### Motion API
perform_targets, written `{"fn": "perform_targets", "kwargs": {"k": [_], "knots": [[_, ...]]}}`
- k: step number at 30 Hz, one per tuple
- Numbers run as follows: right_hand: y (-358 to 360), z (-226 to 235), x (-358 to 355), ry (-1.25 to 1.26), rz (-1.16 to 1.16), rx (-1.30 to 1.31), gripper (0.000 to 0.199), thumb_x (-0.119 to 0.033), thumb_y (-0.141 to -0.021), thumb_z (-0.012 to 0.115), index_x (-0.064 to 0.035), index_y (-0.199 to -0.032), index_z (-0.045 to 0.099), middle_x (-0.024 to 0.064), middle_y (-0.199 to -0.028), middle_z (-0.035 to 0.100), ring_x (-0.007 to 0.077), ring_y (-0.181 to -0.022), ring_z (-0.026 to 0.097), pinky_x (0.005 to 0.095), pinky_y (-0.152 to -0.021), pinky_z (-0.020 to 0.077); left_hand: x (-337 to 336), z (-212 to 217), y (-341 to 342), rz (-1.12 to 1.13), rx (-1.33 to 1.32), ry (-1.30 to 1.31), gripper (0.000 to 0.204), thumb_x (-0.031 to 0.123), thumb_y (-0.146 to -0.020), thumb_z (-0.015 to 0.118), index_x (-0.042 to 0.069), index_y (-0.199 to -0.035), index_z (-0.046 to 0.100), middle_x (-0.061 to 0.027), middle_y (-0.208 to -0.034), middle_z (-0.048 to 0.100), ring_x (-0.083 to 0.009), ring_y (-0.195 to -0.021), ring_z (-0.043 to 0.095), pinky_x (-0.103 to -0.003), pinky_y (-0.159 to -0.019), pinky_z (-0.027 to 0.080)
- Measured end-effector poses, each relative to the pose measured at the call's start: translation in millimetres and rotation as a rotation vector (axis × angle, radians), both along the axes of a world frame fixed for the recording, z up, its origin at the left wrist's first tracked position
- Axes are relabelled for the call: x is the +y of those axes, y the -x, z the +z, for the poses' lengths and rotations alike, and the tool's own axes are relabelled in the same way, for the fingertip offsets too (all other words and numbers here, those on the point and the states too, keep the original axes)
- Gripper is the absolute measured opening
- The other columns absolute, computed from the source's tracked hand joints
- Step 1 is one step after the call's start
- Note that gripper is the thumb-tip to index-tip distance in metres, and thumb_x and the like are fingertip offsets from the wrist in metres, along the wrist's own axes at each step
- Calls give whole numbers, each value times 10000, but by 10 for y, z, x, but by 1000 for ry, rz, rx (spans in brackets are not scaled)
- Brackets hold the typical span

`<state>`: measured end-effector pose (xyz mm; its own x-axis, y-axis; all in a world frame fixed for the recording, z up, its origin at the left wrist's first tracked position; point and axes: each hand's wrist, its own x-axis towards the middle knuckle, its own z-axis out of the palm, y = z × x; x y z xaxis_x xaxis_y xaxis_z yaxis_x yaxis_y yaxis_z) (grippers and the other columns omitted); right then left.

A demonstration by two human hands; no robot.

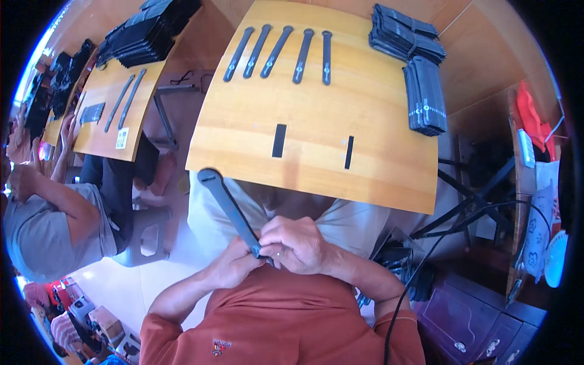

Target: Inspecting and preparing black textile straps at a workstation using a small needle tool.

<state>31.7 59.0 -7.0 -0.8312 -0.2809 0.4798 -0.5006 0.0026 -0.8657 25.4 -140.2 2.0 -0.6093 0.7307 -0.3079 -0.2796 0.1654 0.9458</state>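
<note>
A dark grey strap with a rounded, slotted end slants up from my lap towards the table's front edge. My left hand is closed round its lower end. My right hand pinches the same end, its fingers pressed against the left ones. What lies between the fingertips is partly hidden. On the wooden table ahead, several similar straps lie in a spaced row at the far side. Nearer to me, two short black strips, a wider one and a narrower one, lie on the tabletop.
Bundled dark straps are stacked at the table's right edge. To the left, a person in a grey shirt sits at another table with more bundles. A black cable hangs at my right, near purple drawers.
</note>
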Motion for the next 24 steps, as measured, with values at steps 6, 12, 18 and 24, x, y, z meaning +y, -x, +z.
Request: {"fn": "perform_targets", "kwargs": {"k": [6, 12, 18, 24], "knots": [[5, 84, 35, 12, 3, 132, 219, -128, -833, 783, -22, -974, 653, 99, -898, 642, 183, -668, 676, 290, -520, 540, 2, 23, 8, 75, 80, 49, 236, 215, -940, 465, 8, -909, 573, -65, -809, 586, -160, -770, 557, -301, -691, 439], [-106, 81, 8, -20, 42, 100, 288, 60, -711, 753, -53, -959, 660, 69, -961, 622, 217, -735, 685, 314, -585, 573, -53, -43, -33, 152, 25, -52, 214, 170, -933, 464, -9, -879, 568, -40, -757, 575, -145, -703, 532, -295, -647, 431], [-67, 83, 8, 24, -8, 95, 200, 6, -790, 765, -21, -966, 673, 113, -939, 683, 237, -747, 707, 312, -587, 563, -53, -130, -153, 270, -62, -118, 209, 144, -901, 445, 14, -801, 574, -21, -690, 555, -106, -629, 490, -271, -572, 391], [635, 798, 950, 329, -769, -204, 115, -128, -925, 664, -24, -964, 693, -6, -703, 624, 46, -575, 529, 215, -496, 413, -400, -126, -65, 220, 86, 146, 197, 122, -825, 415, 22, -733, 557, -4, -623, 498, -85, -580, 445, -273, -532, 357]]}}
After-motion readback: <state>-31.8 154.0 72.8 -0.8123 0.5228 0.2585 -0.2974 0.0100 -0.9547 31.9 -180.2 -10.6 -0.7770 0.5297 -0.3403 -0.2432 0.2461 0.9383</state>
